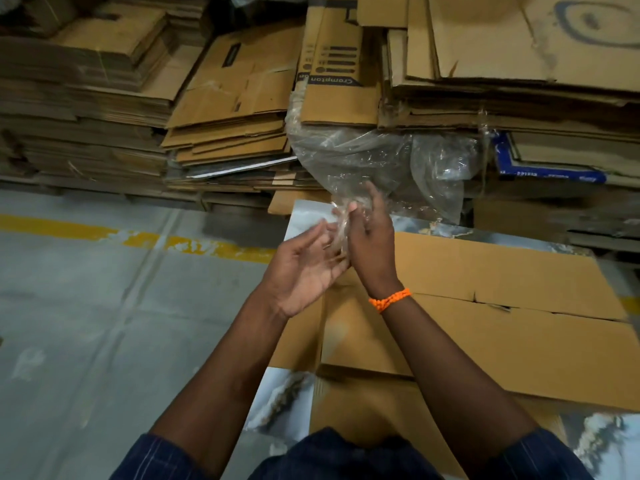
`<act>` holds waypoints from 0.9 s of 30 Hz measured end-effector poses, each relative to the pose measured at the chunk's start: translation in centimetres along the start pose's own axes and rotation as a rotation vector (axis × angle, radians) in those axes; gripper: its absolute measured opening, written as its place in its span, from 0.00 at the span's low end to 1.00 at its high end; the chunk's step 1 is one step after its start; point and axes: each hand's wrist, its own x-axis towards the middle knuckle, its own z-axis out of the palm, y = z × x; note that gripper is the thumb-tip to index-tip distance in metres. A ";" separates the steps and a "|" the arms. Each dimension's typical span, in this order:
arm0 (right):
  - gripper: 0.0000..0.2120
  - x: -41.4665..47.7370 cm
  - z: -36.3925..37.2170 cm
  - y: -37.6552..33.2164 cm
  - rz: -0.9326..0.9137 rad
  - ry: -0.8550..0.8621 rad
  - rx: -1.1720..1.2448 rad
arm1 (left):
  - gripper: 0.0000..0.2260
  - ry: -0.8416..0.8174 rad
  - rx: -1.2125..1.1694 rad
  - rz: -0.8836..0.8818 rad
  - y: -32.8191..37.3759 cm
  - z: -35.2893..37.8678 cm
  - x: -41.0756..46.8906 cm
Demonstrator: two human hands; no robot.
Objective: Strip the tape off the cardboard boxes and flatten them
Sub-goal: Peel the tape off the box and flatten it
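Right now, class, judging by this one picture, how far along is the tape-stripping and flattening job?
Done: the box on the floor lies flat, and stacks of flattened cardboard stand behind it. In hand: the right hand pinches a crumpled wad of clear tape next to the open left hand. Left: discarding that tape; whether more tape remains on the box cannot be told, and no standing box shows.

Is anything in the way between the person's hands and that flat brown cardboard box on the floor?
Nothing visible lies between them and the flattened brown cardboard box. But the hands are busy: the right hand pinches a crumpled strip of clear tape that touches the open left hand, so it likely needs dropping first.
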 end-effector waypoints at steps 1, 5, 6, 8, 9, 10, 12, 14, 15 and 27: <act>0.17 0.4 0.1 -0.4 0.108 0.019 0.181 | 0.23 0.072 -0.030 0.028 -0.5 -0.6 -0.2; 0.10 1.6 -0.7 -2.7 0.434 0.061 0.700 | 0.23 0.387 -0.143 0.062 -2.7 -2.7 0.0; 0.09 1.2 -0.8 -2.8 0.477 0.062 0.679 | 0.27 0.406 -0.071 0.024 -3.2 -2.3 0.3; 0.23 0.3 -0.7 -2.6 0.589 0.046 0.572 | 0.32 0.360 0.001 -0.020 -3.8 -0.3 0.9; 0.33 -0.1 -0.6 -2.3 0.622 0.019 0.494 | 0.35 0.319 -0.012 -0.016 -3.9 0.8 1.2; 0.41 -0.4 -0.7 -1.9 0.616 -0.005 0.396 | 0.37 0.284 -0.028 0.000 -4.1 2.0 1.6; 0.49 -0.9 -0.6 -2.1 0.459 -0.003 0.151 | 0.39 0.292 -0.048 0.054 -3.9 3.1 2.9; 0.47 -1.6 -1.0 -2.5 0.202 -0.005 -0.136 | 0.37 0.320 -0.071 0.134 -4.0 3.9 4.2; 0.45 -1.9 -1.4 -2.6 0.090 -0.039 -0.272 | 0.35 0.293 -0.098 0.160 -3.9 4.3 4.8; 0.33 -0.2 -18.7 2.6 -0.321 -0.307 -0.640 | 0.20 0.209 -0.034 -0.025 -15.2 12.7 10.3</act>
